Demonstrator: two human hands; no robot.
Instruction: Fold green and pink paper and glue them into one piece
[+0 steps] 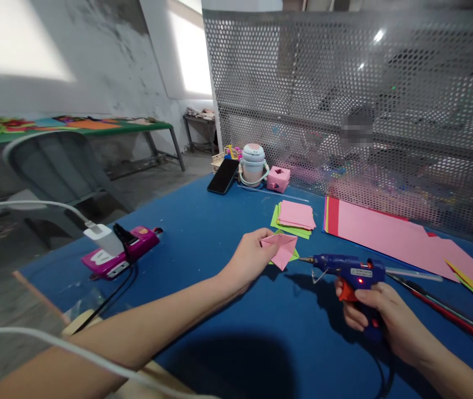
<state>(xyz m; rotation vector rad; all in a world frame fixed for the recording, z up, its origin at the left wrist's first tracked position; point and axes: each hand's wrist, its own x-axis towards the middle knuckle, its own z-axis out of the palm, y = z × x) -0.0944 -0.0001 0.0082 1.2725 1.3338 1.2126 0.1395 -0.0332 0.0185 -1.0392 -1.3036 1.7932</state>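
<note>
My left hand (247, 259) holds a folded pink paper (283, 252) over the blue counter (219, 332), its fingers clamped on the paper's left side, with green paper (295, 255) showing behind it. My right hand (380, 310) has its fingers wrapped round the grip of a blue glue gun (336, 263), some of them at the orange trigger (346, 291). The gun's nozzle (308, 259) points left, just beside the papers; I can't tell whether it touches them. A small red light glows on its body, and a clear glue stick (417, 274) juts from the back. Just beyond my left hand lies a stack of pink and green squares (296, 215); long pink sheets (381, 226) lie farther right, near the perforated screen (344, 100).
</note>
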